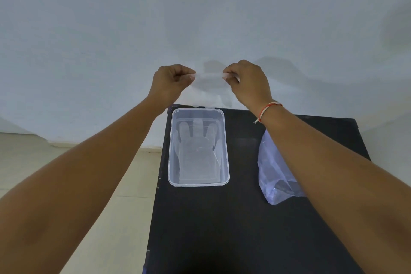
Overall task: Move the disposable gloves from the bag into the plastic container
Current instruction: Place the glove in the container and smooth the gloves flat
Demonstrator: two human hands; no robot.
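Disposable glove (209, 80), clear and thin, is held stretched in the air between the left hand (169, 82) and right hand (249, 82), each pinching one edge, above the plastic container (225, 140), where another glove (198, 151) is laid flat; the bag (273, 173) is beside it.

1. Light soft, even, moderately dim; bluish cast on wall (200, 18).
2. Faint shadows on wall beyond the raised hands, spreading right.
3. Wide-angle bowing at edges; near forearms look oversized.
4. Black table (233, 218) shows little detail.
5. Overall slightly soft, no glare.
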